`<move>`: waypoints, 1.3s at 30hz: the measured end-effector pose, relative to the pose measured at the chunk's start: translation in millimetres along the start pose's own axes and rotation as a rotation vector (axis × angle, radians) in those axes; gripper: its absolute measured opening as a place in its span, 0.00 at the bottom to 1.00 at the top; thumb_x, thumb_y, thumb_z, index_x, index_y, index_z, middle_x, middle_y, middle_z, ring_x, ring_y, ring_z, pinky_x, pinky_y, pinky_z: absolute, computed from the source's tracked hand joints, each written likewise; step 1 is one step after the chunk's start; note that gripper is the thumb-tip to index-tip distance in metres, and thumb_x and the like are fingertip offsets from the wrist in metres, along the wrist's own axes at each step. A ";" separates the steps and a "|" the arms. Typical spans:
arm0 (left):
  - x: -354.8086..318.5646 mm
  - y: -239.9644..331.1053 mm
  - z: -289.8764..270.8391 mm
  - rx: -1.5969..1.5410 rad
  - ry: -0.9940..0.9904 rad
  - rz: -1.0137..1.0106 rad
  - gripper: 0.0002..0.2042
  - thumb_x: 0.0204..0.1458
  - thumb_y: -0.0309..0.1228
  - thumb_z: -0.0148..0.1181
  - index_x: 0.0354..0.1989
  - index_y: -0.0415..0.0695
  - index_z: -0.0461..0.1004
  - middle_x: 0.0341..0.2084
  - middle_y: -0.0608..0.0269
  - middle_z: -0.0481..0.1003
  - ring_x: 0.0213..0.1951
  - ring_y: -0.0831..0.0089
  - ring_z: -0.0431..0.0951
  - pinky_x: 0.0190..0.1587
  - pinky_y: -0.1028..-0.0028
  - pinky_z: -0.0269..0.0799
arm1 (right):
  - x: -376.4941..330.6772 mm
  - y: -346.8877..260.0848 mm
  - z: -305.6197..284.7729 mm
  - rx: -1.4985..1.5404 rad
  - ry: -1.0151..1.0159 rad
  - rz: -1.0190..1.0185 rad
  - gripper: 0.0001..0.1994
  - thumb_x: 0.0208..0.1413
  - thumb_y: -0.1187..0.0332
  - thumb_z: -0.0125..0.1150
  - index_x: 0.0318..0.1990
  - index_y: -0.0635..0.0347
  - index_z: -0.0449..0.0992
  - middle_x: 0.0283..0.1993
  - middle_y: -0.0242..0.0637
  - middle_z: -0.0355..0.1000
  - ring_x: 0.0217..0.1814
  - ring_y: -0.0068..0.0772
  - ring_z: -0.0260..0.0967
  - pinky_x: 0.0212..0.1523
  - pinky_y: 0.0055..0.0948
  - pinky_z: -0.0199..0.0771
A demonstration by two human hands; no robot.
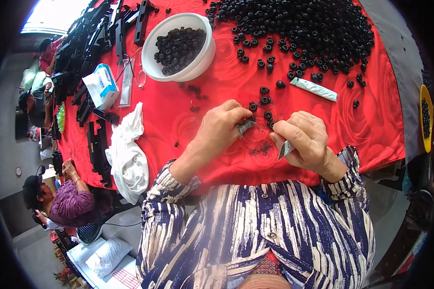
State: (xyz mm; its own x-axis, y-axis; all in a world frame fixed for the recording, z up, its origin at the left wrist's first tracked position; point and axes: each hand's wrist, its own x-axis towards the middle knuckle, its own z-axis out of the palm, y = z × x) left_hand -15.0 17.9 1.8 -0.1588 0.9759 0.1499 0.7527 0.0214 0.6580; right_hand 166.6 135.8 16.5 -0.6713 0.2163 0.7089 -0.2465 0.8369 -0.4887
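My left hand is closed in a pinch over the red tablecloth, its fingertips at a small black round part. A frayed grey wrap shows at those fingers. Beside it, my right hand is closed round a short, flat silver-grey strip, one end of which sticks out below the fingers. Its thumb and index finger are near another black part. Several more such parts lie just beyond both hands. Dark crumbs are scattered on the cloth between my hands.
A white bowl holds black parts; a large heap of them spreads at far right. A pale flat strip lies nearer. On the left are long black pieces, a tissue box, a white cloth and a seated person.
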 end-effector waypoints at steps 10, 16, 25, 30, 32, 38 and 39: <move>0.2 6.7 3.3 -0.079 0.050 -0.011 0.15 0.37 0.20 0.62 0.37 0.39 0.72 0.29 0.60 0.74 0.29 0.65 0.77 0.29 0.70 0.72 | 0.1 -2.7 3.3 0.096 -0.097 0.302 0.16 0.37 0.79 0.62 0.38 0.63 0.71 0.25 0.37 0.64 0.22 0.39 0.66 0.22 0.34 0.65; -10.7 23.1 4.0 -0.535 0.069 -0.227 0.14 0.41 0.21 0.67 0.37 0.38 0.72 0.36 0.65 0.75 0.30 0.85 0.72 0.32 0.83 0.69 | -5.9 1.2 15.2 0.331 -0.140 0.457 0.11 0.47 0.77 0.63 0.39 0.63 0.71 0.24 0.35 0.65 0.22 0.25 0.63 0.23 0.23 0.61; -22.1 28.1 17.9 -0.923 0.126 -0.334 0.14 0.44 0.23 0.67 0.39 0.35 0.72 0.30 0.63 0.76 0.30 0.80 0.75 0.31 0.80 0.73 | 2.3 -6.4 6.6 0.547 -0.189 0.828 0.06 0.53 0.72 0.60 0.36 0.63 0.72 0.23 0.27 0.67 0.24 0.12 0.60 0.24 0.17 0.60; -19.2 27.2 6.2 -1.241 -0.058 -0.519 0.13 0.46 0.22 0.65 0.39 0.33 0.72 0.29 0.59 0.76 0.31 0.78 0.76 0.32 0.79 0.75 | 0.8 -4.0 3.9 0.539 -0.255 0.803 0.06 0.53 0.73 0.60 0.36 0.63 0.72 0.23 0.29 0.68 0.24 0.13 0.61 0.24 0.18 0.61; -20.6 20.3 8.2 -1.370 -0.089 -0.558 0.12 0.47 0.23 0.63 0.40 0.33 0.72 0.30 0.58 0.76 0.30 0.76 0.77 0.32 0.78 0.75 | 2.8 -5.0 3.7 0.556 -0.284 0.811 0.07 0.52 0.73 0.60 0.38 0.63 0.72 0.25 0.31 0.69 0.25 0.13 0.63 0.23 0.18 0.61; -17.4 17.7 10.6 -1.720 -0.130 -0.731 0.12 0.51 0.26 0.59 0.42 0.34 0.72 0.29 0.60 0.76 0.28 0.76 0.77 0.33 0.80 0.74 | -0.4 -3.3 13.0 0.379 -0.185 0.404 0.18 0.39 0.80 0.61 0.43 0.63 0.72 0.28 0.37 0.69 0.26 0.30 0.69 0.23 0.27 0.67; -17.2 17.4 9.9 -1.726 -0.126 -0.732 0.12 0.51 0.26 0.59 0.42 0.34 0.72 0.29 0.60 0.76 0.28 0.76 0.77 0.33 0.80 0.74 | -0.2 -2.7 12.2 0.380 -0.191 0.407 0.18 0.39 0.80 0.61 0.43 0.63 0.72 0.28 0.37 0.69 0.26 0.30 0.69 0.23 0.27 0.67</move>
State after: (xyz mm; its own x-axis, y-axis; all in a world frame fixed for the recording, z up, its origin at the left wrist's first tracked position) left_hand 7.2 3.6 3.4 -0.0062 0.8860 -0.4636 -0.8330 0.2519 0.4926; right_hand 158.9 127.3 11.5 -0.8696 0.3584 0.3396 -0.1527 0.4589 -0.8753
